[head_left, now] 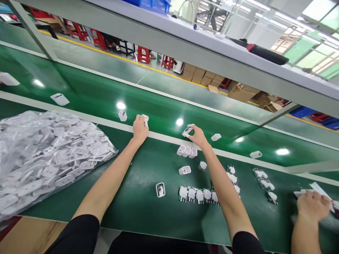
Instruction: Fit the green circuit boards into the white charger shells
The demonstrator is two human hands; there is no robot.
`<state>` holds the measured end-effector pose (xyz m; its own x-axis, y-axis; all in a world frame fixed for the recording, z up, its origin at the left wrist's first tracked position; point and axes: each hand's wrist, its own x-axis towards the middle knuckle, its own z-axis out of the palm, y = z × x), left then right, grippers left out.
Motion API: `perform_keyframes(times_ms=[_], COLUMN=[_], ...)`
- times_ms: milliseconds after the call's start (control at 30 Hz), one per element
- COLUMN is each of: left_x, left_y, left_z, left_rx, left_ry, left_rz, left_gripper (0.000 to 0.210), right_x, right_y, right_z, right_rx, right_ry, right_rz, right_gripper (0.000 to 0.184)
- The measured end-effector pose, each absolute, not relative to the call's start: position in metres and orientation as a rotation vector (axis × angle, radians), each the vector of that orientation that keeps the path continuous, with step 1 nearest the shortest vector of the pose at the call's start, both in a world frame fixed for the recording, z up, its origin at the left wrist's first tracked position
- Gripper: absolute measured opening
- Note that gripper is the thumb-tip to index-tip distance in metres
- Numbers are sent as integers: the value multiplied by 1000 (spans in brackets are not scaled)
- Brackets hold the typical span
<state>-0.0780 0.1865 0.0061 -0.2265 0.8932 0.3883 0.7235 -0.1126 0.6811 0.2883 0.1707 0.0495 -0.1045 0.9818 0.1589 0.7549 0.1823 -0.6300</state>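
My right hand pinches a white charger housing with dark parts inside, above the edge of the green conveyor belt; white covers show on the fingertips. At the same edge, farther left, my left hand is closed, with white at its fingertips; whether it grips a piece is unclear. Three open housings stand together below my right hand. Nearer me are another housing and one with parts inside. A row of circuit boards runs partly behind my right forearm.
A clear bag of white plastic pieces covers the left of the bench. Several housings, one a white housing, lie along the belt. More boards sit at right, near another person's hand. A shelf rail crosses overhead.
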Motion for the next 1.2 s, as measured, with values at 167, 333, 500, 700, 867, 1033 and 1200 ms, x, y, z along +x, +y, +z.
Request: perform_keyframes(times_ms=[167,333,500,700,867,1033,1200], left_x=[-76,-53,-24,-5,1,-5,-5], left_y=[187,170,119,82,91,96,98], left_z=[15,52,80,64,33,9,2], left_rx=[1852,2055,2273,2277,1981,1975,2005], left_ry=[1767,1393,1020,879,812,935,939], left_rz=[1346,1194,769,564,775,765,823], left_gripper=[30,34,45,32,79,70,34], right_x=[344,390,396,391,367,369,362], right_y=[174,171,147,85,59,39,-13], right_z=[58,54,46,58,50,56,60], right_rx=[-1833,-2029,-1880,-1577,-1475,-1549,-1911], right_ry=[-1708,-1546,-1598,-1837,-1858,-1753,-1604], right_rz=[278,320,501,893,945,716,371], right_gripper=[51,48,53,60,62,70,41])
